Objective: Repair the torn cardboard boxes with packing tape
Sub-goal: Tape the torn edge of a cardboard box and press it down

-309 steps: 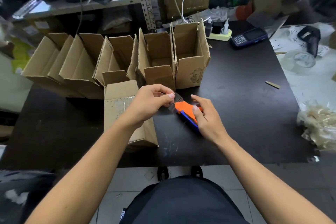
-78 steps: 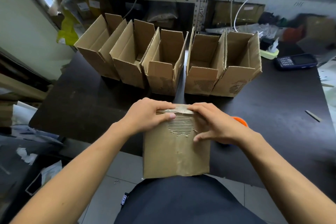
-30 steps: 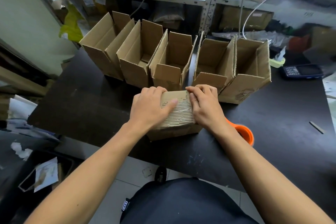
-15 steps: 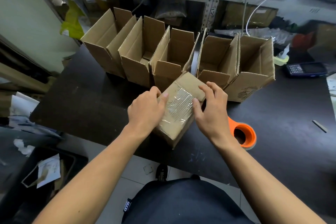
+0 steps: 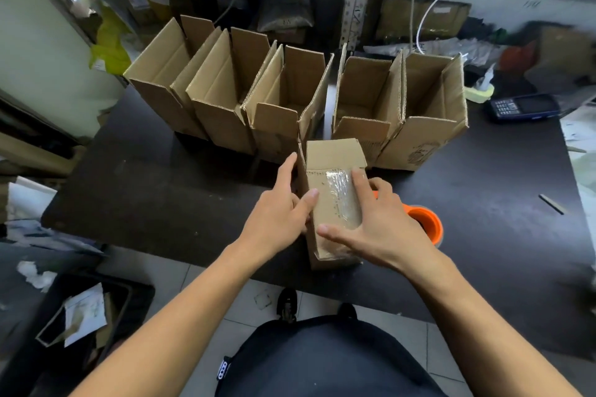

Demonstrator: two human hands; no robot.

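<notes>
No legible txt; print on rightmost box too blurry.

Taped box lies on table, just before a row of open boxes. Tape dispenser sits right of taped box; phone well right, behind
</notes>
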